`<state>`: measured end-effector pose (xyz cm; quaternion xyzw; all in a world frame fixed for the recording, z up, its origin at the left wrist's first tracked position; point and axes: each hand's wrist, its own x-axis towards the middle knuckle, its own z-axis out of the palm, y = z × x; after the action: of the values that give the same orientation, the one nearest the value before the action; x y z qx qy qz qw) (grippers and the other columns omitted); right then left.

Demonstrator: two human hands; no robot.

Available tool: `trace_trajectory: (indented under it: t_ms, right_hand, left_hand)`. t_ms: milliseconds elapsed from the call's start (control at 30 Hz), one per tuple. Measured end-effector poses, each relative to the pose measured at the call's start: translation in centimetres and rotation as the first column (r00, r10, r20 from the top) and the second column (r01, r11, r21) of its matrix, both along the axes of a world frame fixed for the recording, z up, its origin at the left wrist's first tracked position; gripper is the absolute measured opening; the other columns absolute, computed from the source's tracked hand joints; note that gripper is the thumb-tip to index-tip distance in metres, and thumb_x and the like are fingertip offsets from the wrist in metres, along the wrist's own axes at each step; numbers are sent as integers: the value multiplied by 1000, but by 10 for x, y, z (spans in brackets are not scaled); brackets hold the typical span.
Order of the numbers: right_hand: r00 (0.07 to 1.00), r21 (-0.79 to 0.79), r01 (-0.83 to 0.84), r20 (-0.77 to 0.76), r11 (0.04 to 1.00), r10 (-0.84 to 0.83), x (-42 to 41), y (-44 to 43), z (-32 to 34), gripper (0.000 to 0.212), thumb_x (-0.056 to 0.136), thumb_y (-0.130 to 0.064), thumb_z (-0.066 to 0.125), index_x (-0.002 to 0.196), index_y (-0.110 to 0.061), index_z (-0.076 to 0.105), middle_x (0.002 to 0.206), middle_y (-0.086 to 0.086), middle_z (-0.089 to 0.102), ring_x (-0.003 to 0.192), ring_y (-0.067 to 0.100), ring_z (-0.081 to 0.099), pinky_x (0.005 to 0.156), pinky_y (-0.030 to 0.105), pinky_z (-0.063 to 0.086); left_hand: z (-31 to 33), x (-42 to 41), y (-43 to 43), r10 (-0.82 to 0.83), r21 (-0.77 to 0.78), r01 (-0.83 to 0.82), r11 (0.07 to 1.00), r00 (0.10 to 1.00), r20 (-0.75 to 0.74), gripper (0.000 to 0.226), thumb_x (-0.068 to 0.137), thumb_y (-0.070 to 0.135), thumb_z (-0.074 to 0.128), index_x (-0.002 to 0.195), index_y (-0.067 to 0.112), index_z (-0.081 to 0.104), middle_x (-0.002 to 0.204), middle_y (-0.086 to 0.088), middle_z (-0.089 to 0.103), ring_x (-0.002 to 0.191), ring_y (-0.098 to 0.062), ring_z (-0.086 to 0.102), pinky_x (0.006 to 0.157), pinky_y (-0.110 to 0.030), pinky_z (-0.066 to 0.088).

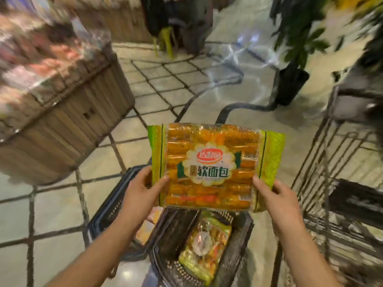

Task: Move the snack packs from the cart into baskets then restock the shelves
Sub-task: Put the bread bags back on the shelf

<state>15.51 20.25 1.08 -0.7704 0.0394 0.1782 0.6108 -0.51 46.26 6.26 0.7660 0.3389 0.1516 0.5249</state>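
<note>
1. The wooden display stand [62,125] fills the far left, its goods blurred. We see nothing being placed there, so we judge that the restocking half of the task has not begun.
2. The wire cart [310,154] stands on the right. Its inside is too blurred for us to tell how many packs are left in it.
3. Two dark baskets sit side by side on the floor, near us and below our hands. The right basket [238,255] is loaded in part, and the left basket [103,206] shows some pale packs [148,224], half hidden by our forearm.
4. The snack pack [211,162], orange with green ends, is in the air above the baskets, label facing us. We judge it is on its way from cart to basket.
5. A second green-and-orange pack [205,247] lies inside the right basket, so the transfer is partly done.
6. Our left hand [143,191] grips the held pack's lower left edge, thumb on the front and fingers behind.
7. Our right hand [275,195] grips the lower right edge the same way.
</note>
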Motion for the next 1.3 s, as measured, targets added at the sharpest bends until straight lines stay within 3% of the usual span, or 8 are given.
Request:
trace_trajectory:
  t_ms: [100,167,233,567,733,900,1133,1300]
  right_hand:
    - [996,45,11,89,999,-15,-13,-19,62,30,87,-51,72,97,-23,72,93,-12,74,83,4,68,78,25,55]
    - [986,77,23,160,997,-35,-27,-33,96,15,91,-44,69,89,-29,69,86,-18,71,72,-5,64,66,15,47]
    - [970,109,60,230,992,-83,-41,-47,121,13,92,-40,69,94,-28,74,89,-13,77,77,-1,71,68,21,51]
    - [808,69,456,387,887,-445,-169,-110,176,16,94,-40,69,100,-28,76,94,-17,77,90,6,72,84,37,57]
    - [685,45,675,334,737,-648,-268,-145,159,75,67,-81,71,121,-29,71,119,-12,73,114,14,67,102,50,52]
    - [531,34,823,303,566,-791,-380,-185,160,19,93,-41,69,110,-32,75,100,-19,77,96,7,73,95,47,56]
    - [252,51,958,314,281,-915,-519,-252,143,12,96,-30,69,106,-28,75,92,-21,76,87,0,72,79,30,59]
    - [174,13,982,327,188,-929,-605,-301,119,8,98,-23,66,94,-26,73,79,-29,72,72,-11,65,64,11,47]
  left_hand:
    - [55,10,3,-73,51,68,996,993,94,19,95,31,73,113,35,72,110,10,76,105,-13,72,92,-44,59]
    - [85,15,1,-138,88,125,988,975,173,20,95,28,72,114,35,72,110,14,76,105,-6,71,87,-31,61]
    - [111,19,-7,-213,125,188,974,949,233,22,95,28,71,115,37,71,109,21,75,102,2,70,82,-20,58]
    - [139,16,-54,-521,50,543,838,770,368,26,96,26,71,121,32,72,110,15,77,103,-3,71,90,-31,57]
    - [118,-2,-106,-682,-20,733,680,642,350,23,97,18,70,104,39,75,106,9,78,101,-13,74,90,-40,58]
    - [103,-39,-191,-808,-82,863,499,497,316,20,96,19,70,108,35,73,102,16,78,95,-3,73,84,-32,58]
    - [93,-114,-321,-936,-70,970,231,241,258,17,97,16,70,111,24,73,104,6,79,97,-13,75,83,-38,60]
    - [76,-177,-403,-978,-111,992,60,80,192,20,99,14,67,115,25,70,104,16,78,93,2,73,77,-21,57]
